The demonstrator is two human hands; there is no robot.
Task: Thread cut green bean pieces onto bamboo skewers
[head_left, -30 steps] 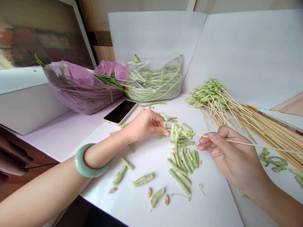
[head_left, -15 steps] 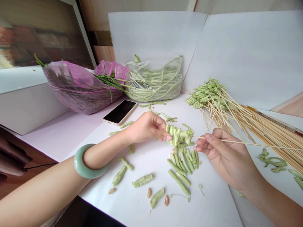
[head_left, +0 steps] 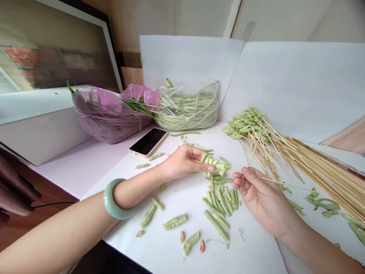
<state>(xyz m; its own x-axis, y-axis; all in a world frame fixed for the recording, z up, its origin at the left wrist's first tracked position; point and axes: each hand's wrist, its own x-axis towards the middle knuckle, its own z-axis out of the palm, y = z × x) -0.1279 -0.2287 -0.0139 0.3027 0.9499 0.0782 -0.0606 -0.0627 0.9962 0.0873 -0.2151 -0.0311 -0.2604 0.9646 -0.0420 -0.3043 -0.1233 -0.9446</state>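
Several green bean pieces [head_left: 219, 166] sit side by side on a thin wooden skewer [head_left: 281, 182]. My left hand [head_left: 188, 161], with a jade bangle [head_left: 110, 199] on its wrist, pinches these threaded pieces from the left. Thumb and fingers of my right hand [head_left: 259, 194] are closed on the skewer, just right of the beans; its free end points right. Below the hands, cut bean pieces [head_left: 224, 199] lie in a small pile on the white sheet [head_left: 159, 258].
Filled skewers [head_left: 251, 123] and bare sticks [head_left: 322, 163] lie at the right. Behind stand a purple bag [head_left: 110, 118] and a clear bag of long beans [head_left: 189, 108]. A phone [head_left: 148, 141] rests left of centre. Loose beans [head_left: 174, 222] are scattered in front.
The view has tilted up and shifted slightly. The threaded beans are tilted more, and less of the skewer extends to the right of my right hand.
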